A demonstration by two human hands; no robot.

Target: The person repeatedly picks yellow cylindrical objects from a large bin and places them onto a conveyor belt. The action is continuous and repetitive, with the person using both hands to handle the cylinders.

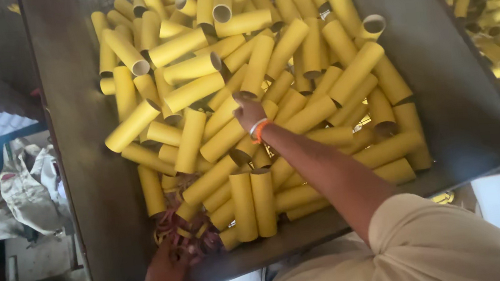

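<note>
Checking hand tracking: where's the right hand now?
Head view, centre: the right hand reaches into the pile of yellow tubes on the dark tray.

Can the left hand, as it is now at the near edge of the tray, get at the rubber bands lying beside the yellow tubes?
Probably yes. The left hand is at the near edge of the metal tray, right by the rubber bands, with nothing over them. The right hand is farther in, among the yellow tubes.

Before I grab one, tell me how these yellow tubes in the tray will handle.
The yellow tubes look like hollow card with open ends, so probably light and fairly stiff, though crushable. Being round, they would likely roll on the dark tray. Pulling one near the right hand may shift the loosely piled neighbours.
</note>
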